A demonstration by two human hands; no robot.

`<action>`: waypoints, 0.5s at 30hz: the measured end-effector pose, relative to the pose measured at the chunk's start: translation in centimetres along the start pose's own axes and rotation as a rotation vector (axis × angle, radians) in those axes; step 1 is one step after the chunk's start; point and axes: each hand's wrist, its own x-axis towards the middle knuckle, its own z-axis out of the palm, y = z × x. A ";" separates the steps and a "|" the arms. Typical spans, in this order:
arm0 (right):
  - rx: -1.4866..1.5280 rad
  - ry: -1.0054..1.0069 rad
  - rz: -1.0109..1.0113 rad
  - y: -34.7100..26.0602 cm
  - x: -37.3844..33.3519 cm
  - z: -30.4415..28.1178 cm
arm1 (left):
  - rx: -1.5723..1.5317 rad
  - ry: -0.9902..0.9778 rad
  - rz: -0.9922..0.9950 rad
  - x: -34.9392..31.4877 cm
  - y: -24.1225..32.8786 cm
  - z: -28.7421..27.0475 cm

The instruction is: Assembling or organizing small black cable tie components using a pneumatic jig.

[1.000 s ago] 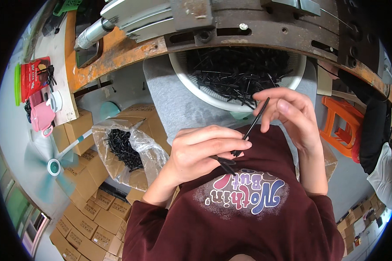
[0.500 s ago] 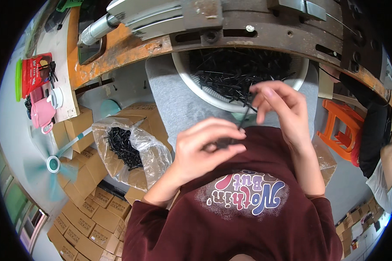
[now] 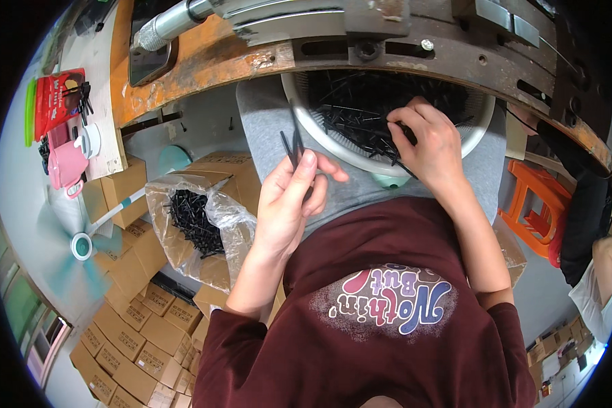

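Several thin black plastic sticks (image 3: 294, 139) rise from my left hand (image 3: 287, 197), pinched between thumb and fingers, beside the basket's left side. My right hand (image 3: 434, 146) is over the near right part of a white round basket (image 3: 333, 155), its fingers curled and dipped among loose black sticks (image 3: 350, 122). The fingertips are partly lost against the dark pile, so what they pinch cannot be made out. The basket rests on my lap, its far part hidden under the bench edge.
A metal fixture (image 3: 387, 58) sits on the worn wooden bench (image 3: 204, 75) above the basket. At left, a clear plastic bag (image 3: 231, 224) of black pieces lies in a carton, near a spinning fan (image 3: 81, 246) and stacked cartons (image 3: 129, 347). An orange stool (image 3: 534, 207) stands right.
My left hand has moved left and turned upward, its sticks now pointing up. My right hand has gone from above the near rim down into the basket's pile. The view has shifted slightly.
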 end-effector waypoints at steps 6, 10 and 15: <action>-0.049 -0.089 -0.028 0.3 -1.5 0.4 | 0.019 0.098 0.054 0.6 0.0 0.0; -0.107 -0.100 -0.102 0.5 -1.6 1.5 | -0.006 0.105 0.069 0.9 0.1 0.6; -0.006 0.044 -0.137 0.3 -1.4 1.0 | 0.047 0.157 0.077 1.6 -1.3 -1.0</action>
